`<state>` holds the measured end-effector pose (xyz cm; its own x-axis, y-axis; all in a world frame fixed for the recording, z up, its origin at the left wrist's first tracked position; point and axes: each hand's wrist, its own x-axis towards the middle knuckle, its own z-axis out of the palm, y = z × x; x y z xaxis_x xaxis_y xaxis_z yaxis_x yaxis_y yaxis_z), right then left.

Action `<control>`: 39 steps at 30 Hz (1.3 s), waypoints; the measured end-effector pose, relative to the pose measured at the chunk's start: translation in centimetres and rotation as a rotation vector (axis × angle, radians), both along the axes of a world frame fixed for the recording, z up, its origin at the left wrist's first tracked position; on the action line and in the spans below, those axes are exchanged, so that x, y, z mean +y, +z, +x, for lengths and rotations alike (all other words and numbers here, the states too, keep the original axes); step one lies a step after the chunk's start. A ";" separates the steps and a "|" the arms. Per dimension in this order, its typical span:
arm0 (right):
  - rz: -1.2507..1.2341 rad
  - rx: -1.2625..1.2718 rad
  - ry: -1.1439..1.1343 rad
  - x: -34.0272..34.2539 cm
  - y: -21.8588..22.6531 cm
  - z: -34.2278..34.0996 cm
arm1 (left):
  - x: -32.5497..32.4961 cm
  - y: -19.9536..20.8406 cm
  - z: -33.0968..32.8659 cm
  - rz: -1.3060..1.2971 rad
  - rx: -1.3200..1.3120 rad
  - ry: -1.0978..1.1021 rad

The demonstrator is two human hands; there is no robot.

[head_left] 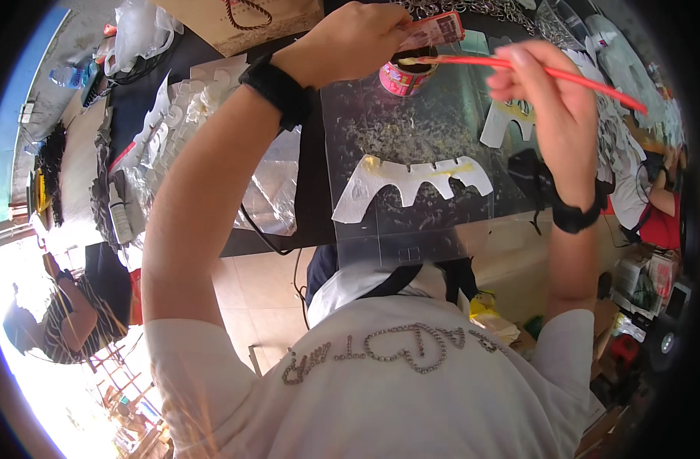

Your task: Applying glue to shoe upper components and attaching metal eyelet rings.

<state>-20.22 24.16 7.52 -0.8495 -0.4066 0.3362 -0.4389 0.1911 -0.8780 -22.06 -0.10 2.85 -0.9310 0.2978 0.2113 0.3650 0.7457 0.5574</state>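
Note:
My left hand (357,38) grips the bent-back lid (435,30) of a small pink glue can (405,76) standing on the dark table. My right hand (552,96) holds a red-handled brush (564,75), whose yellowish tip rests at the can's mouth. In front of the can lies a clear plastic sheet (411,138) smeared with dried glue. A white zigzag-edged cut-out (411,183) with yellow glue along its top lies on it. A second white cut-out (506,122) sits partly behind my right hand.
A stack of white cut-outs (189,99) and crumpled clear plastic (277,191) lie to the left. A brown paper bag (243,23) stands at the back. Other people sit at the far right (656,199) and lower left (74,314). Boxes crowd the floor at right.

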 end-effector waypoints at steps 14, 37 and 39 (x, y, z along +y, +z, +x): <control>-0.007 0.139 -0.355 4.4 -0.2 2.5 | 0.3 -0.1 -0.3 -0.004 0.113 -0.090; -0.763 -0.686 0.266 16.0 -7.8 -0.1 | 0.3 1.1 1.5 -0.121 -0.028 -0.210; -0.872 -0.750 0.207 17.5 -8.1 1.1 | 1.3 0.9 1.2 -0.154 0.072 -0.321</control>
<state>-19.09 41.67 -0.60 -0.8981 -0.4396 0.0116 0.2934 -0.6188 -0.7287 -20.85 1.21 3.75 -0.7694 0.6058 0.2027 0.6282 0.6600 0.4120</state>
